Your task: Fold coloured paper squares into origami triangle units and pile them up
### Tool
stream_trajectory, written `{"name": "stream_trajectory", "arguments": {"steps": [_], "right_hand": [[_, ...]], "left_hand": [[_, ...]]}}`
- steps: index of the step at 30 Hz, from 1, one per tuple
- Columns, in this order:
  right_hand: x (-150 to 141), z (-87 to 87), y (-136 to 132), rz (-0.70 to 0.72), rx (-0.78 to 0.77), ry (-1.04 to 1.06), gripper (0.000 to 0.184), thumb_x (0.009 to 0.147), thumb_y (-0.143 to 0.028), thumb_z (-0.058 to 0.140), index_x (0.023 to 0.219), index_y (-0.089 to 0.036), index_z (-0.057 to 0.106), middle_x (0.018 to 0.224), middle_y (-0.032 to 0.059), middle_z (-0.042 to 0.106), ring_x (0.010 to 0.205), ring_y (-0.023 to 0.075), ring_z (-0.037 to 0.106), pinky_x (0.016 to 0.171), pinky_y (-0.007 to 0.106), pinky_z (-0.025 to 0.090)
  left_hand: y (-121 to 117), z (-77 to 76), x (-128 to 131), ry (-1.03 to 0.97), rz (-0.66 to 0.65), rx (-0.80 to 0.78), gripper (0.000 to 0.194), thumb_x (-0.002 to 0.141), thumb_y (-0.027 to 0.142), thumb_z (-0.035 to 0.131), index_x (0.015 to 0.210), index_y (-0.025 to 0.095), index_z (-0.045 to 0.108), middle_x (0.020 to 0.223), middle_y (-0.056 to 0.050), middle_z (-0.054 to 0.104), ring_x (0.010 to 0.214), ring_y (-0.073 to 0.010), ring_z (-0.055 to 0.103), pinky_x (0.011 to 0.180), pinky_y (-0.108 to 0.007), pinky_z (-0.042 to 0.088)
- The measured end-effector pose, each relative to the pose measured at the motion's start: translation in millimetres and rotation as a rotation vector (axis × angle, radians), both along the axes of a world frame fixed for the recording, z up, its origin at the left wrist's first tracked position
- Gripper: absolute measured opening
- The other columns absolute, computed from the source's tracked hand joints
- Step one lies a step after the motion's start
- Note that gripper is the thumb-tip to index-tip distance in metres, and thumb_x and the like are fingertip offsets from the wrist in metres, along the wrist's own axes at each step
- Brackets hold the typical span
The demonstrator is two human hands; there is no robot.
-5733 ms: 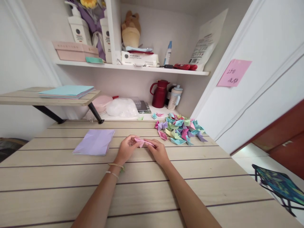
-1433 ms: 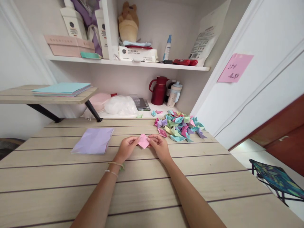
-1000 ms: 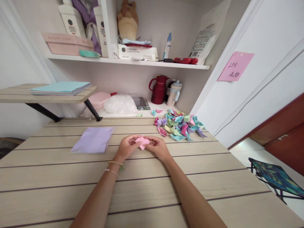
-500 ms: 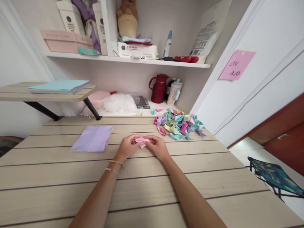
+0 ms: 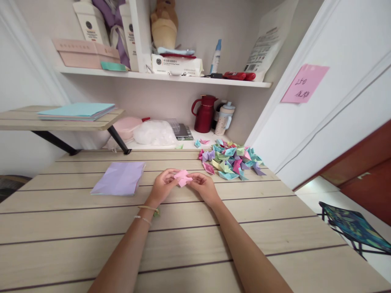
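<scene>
Between my hands is a small folded piece of pink origami paper (image 5: 183, 178), its flaps spread into a cross-like shape. My left hand (image 5: 165, 185) pinches its left side between thumb and fingers. On the opposite side, my right hand (image 5: 203, 186) grips the right edge in the same way. Both hands are just above the slatted wooden table (image 5: 189, 236). A stack of lilac paper squares (image 5: 118, 178) lies to the left of my hands. Beyond my right hand is a heap of folded paper boats (image 5: 230, 159) in several colours.
A raised wooden shelf (image 5: 18, 118) at the left carries a stack of blue paper (image 5: 77, 110). Behind the table stand a dark red jug (image 5: 205, 114), a speckled bottle (image 5: 224, 119) and a clear plastic bag (image 5: 155, 132). A folding stool (image 5: 356, 226) is on the floor at right.
The pink paper has turned from a narrow, edge-on shape to a wider, flatter cross facing me. My fingers have shifted slightly along its sides while both hands keep hold.
</scene>
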State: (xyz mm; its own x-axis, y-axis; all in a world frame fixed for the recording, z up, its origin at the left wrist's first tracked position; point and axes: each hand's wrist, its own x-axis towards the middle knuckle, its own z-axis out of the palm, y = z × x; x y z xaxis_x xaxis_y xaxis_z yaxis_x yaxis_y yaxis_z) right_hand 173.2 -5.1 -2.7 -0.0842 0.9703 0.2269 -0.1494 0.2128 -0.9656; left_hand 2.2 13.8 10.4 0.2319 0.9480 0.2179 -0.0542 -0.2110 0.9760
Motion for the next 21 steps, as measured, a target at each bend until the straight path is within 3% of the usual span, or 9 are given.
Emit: {"name": "stream_trajectory", "arguments": {"steps": [3,6,12,16,21], "right_hand": [[1.3,-0.5,0.5,0.010,-0.022,0.018,0.034,0.063,-0.032,0.071,0.094,-0.017,0.066,0.091,0.0067,0.069,0.082,0.0196,0.063,0.077,0.033,0.048],[2.6,-1.2,1.2,0.034,-0.030,0.034,0.035,0.064,-0.030,0.070,0.096,-0.017,0.066,0.096,0.0075,0.068,0.084,0.0197,0.063,0.079,0.033,0.047],[2.9,-0.4,1.0,0.047,-0.024,0.011,0.040,0.062,-0.027,0.071,0.100,-0.017,0.064,0.090,0.0063,0.068,0.078,0.0176,0.062,0.073,0.031,0.048],[1.0,-2.8,0.4,0.019,-0.004,-0.127,0.045,0.060,-0.025,0.072,0.103,-0.016,0.062,0.082,0.0045,0.067,0.065,0.0139,0.059,0.062,0.026,0.048],[-2.0,-6.2,0.4,-0.107,0.082,-0.326,0.032,0.066,-0.026,0.066,0.097,-0.017,0.066,0.079,0.0045,0.067,0.064,0.0136,0.057,0.061,0.026,0.047]], "left_hand": [[0.5,-1.5,0.0,-0.023,-0.003,0.010,0.023,0.069,0.029,0.063,0.087,0.017,0.055,0.069,-0.001,0.065,0.064,-0.0137,0.062,0.063,-0.025,0.048],[0.2,-2.2,0.3,0.013,-0.029,0.034,0.020,0.069,0.028,0.063,0.084,0.015,0.059,0.074,-0.003,0.066,0.067,-0.0141,0.062,0.064,-0.025,0.048],[1.0,-4.6,0.3,0.146,-0.024,0.052,0.046,0.059,0.024,0.071,0.102,0.012,0.061,0.085,-0.008,0.068,0.072,-0.0158,0.061,0.068,-0.027,0.049],[2.7,-7.9,-0.2,0.192,0.012,0.066,0.040,0.059,0.026,0.071,0.096,0.014,0.064,0.087,-0.009,0.069,0.076,-0.0187,0.063,0.070,-0.030,0.050],[2.4,-8.7,-0.1,0.218,0.044,0.120,0.024,0.062,0.029,0.069,0.082,0.015,0.065,0.081,-0.006,0.069,0.076,-0.0182,0.064,0.071,-0.029,0.049]]}}
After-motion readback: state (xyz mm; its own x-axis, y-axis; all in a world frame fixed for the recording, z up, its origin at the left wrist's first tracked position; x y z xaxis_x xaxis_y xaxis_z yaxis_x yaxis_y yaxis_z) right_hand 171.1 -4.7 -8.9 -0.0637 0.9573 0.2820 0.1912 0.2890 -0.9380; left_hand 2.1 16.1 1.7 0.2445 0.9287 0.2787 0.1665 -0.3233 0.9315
